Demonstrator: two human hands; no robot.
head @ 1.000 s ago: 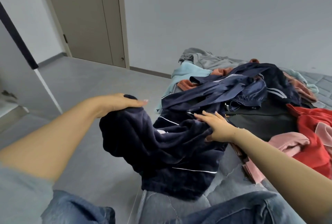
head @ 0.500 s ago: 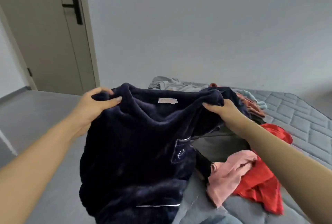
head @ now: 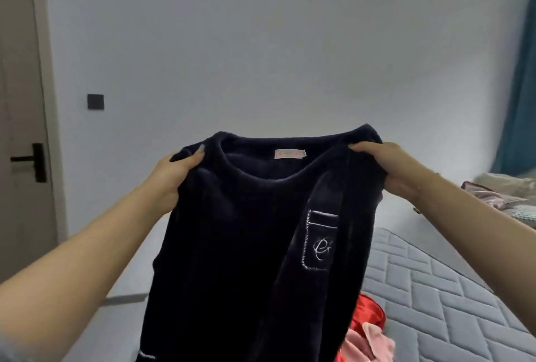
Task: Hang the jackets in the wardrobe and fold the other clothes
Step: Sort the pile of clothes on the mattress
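Aloft, navy top (head: pixel 246 245) — left hand (head: pixel 171 179), right hand (head: pixel 397 170) gripping shoulders.

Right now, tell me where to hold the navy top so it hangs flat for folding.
Grip the navy top at its two shoulder corners, coming from the outer sides, as the left hand and right hand do. The neckline with its label sits midway between them, so the body drops straight. The pocket side shows a lengthwise fold.
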